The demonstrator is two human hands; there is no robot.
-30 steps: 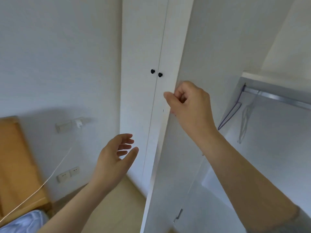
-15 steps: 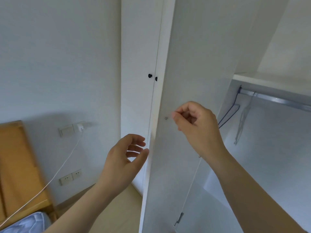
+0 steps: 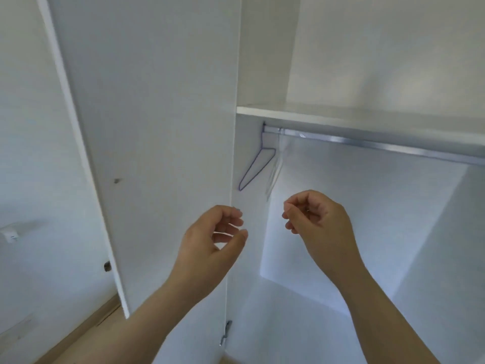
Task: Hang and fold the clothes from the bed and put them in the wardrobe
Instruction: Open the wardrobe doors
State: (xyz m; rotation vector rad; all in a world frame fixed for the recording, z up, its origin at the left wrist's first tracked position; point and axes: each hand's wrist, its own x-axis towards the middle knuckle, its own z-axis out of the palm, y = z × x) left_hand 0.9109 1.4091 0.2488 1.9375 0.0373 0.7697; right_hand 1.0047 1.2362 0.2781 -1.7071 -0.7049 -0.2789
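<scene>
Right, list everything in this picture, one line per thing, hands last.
wardrobe door: one, white, swung open on the left
shelf: one, white, across the upper wardrobe
rail: one, silver, just under the shelf
purple hanger: one, purple wire, at the rail's left end
clear hanger: one, see-through, on the rail right of the purple hanger
hinge: one, silver, low on the door's inner edge
plug: one, white, on the wall at far left
floor: one, light wood, bottom left
left hand: one, bare, fingers loosely curled, holding nothing, in front of the door's inner edge
right hand: one, bare, fingers curled, holding nothing, below the hangers
</scene>
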